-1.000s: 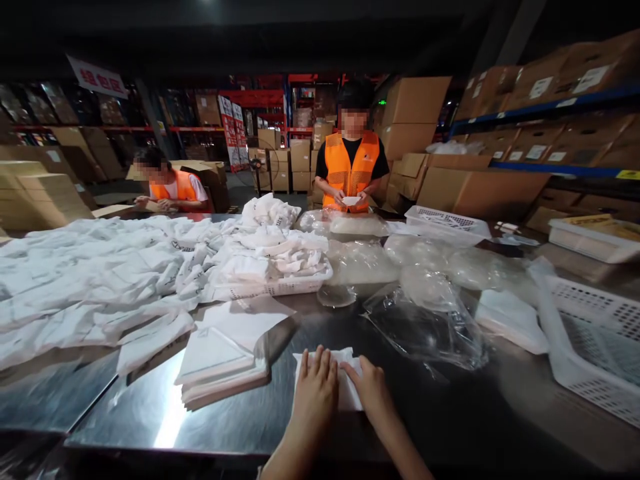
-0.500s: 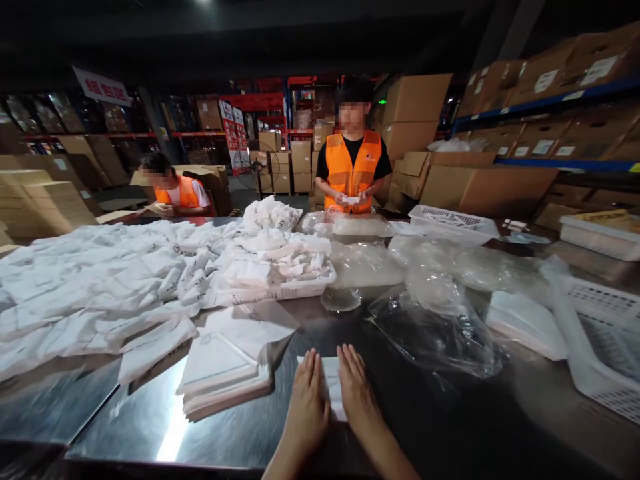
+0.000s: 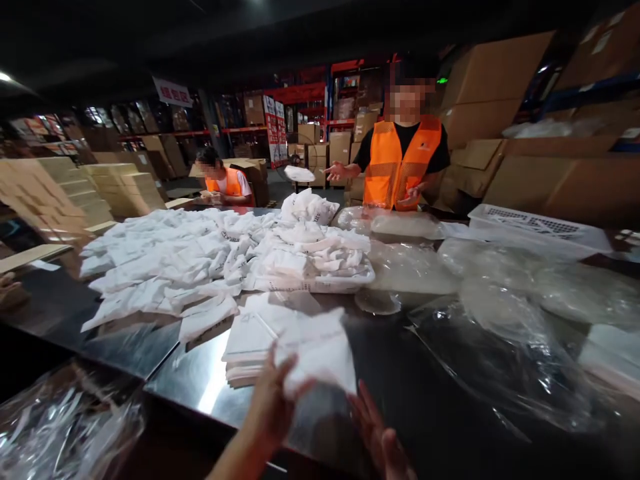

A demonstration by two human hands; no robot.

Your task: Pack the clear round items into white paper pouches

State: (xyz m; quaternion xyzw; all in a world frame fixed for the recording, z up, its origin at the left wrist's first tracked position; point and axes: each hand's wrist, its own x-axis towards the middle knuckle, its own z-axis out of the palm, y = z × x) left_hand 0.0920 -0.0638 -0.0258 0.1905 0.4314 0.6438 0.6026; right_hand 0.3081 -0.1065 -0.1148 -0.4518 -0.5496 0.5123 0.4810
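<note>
**At the near edge of the steel table: a white folded piece lifted in the left hand**

Over the near edge of the steel table (image 3: pixel 125 347), in the head view, the left hand (image 3: pixel 273 407) is raised off the surface and pinches a white folded piece (image 3: pixel 320 357) between thumb and fingers. The piece is soft, matte and roughly rectangular, blurred by motion, and it hangs above the table with its lower left corner in the grip. The right hand (image 3: pixel 383 443) is just right of and below that piece, fingers spread and loose, grasping nothing; it does not touch the piece.

Just left of the lifted piece lies a flat stack of white sheets (image 3: pixel 250 340), square-cornered and neatly layered, resting on the table. The table itself is smooth, dark and shiny, with a bright glare patch beside the stack. Behind the stack sits a shallow white basket (image 3: pixel 320 283) heaped with crumpled white bags, and left of it spreads a wide pile of white bags (image 3: pixel 165 267), flat and wrinkled. Right of the lifted piece, clear plastic film (image 3: pixel 505 347) lies bunched and glossy across the table.

Across the table from the stack a person in an orange vest (image 3: pixel 400 167) stands with both hands out. Further left a second person in orange (image 3: pixel 225 183) bends over the far edge. Brown cardboard boxes (image 3: pixel 500 87) fill the shelves behind them.
</note>
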